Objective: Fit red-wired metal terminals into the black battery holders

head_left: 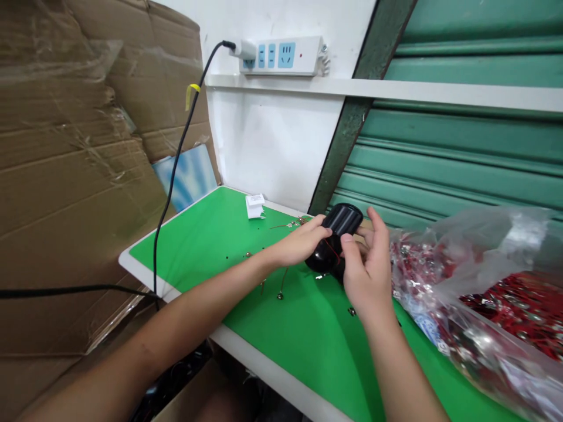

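Note:
A glossy black plastic housing (pixel 343 219) with a rounded lower part is held a little above the green table top (pixel 197 234). My left hand (pixel 303 241) grips it from the left, with the thumb against its side. Round its right side is my right hand (pixel 368 272), the thumb on the front and the index finger sticking up. A thin red wire (pixel 333 248) runs across the black surface near my thumbs. Small metal pieces on thin wires (pixel 280 295) lie scattered on the table around my hands. What the curled fingers touch behind the housing is hidden.
A clear plastic bag (pixel 497 252) full of red wires and metal parts lies to the right. A small white box (pixel 255 206) stands at the back. A black cable (pixel 178 152) drops from a power strip (pixel 285 55). Cardboard (pixel 65 176) borders the left.

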Demonstrator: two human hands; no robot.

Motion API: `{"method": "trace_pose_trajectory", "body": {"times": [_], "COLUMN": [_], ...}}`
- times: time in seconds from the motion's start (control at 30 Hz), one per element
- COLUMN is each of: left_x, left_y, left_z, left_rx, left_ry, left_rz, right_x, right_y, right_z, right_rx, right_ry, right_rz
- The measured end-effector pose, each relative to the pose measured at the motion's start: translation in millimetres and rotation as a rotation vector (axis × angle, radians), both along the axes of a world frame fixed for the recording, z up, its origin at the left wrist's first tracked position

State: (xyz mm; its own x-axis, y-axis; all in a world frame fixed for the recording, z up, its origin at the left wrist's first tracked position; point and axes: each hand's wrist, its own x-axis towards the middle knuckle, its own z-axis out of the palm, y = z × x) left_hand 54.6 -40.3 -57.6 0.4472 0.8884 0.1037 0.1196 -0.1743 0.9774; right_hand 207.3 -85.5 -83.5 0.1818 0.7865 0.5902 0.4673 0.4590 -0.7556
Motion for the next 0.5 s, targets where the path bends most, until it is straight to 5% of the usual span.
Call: {"method": "trace_pose_trajectory", "body": {"times": [0.2, 0.37, 0.5], "left_x": [-5.9, -7.2, -0.1], "left_y": [14.4, 16.7, 9.7], "left_z": [-1.1, -8.3, -14.7], "left_rx": [-0.180, -0.078, -0.151], "left_ry": [-0.268, -0.177, -0.201], "left_rz": [0.073, 0.009, -0.089], "right_x": [-3.9, -3.5, -2.2], "right_y": [0.8, 3.6, 2.3], "right_z": [-1.2, -5.1, -0.4], "right_rx": [-0.024, -0.052, -0.100], "right_ry": [0.103, 0.163, 0.178], "right_rz": [-0.017, -0.023, 0.012]}}
